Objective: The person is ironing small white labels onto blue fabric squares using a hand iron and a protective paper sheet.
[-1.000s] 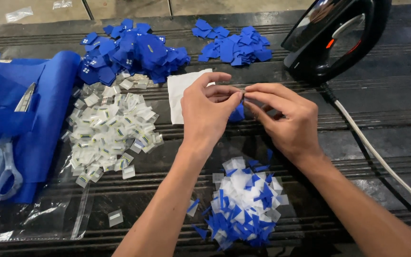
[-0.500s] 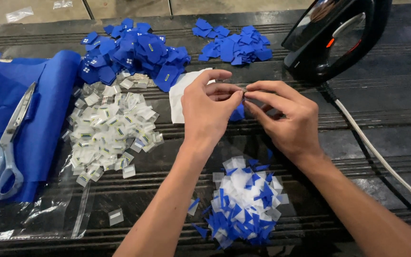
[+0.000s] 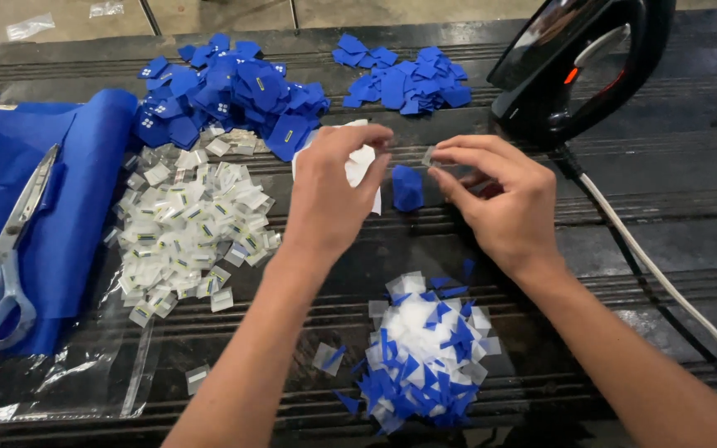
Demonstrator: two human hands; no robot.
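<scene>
One small clear tag (image 3: 430, 155) is pinched in the right hand (image 3: 504, 203) at frame centre, above a blue patch (image 3: 407, 187) on the bench (image 3: 665, 241). Left hand (image 3: 334, 191) grip is curled over white paper (image 3: 362, 164); its hold is hidden.

Even, soft overhead light, faint glare on the clear plastic sheet (image 3: 85, 373), sharp focus, mild edge distortion

I see 2 blue patch piles (image 3: 230, 91), a blue cloth (image 3: 76, 182), a black iron (image 3: 582, 66) and clear white-striped labels (image 3: 188, 224).
</scene>
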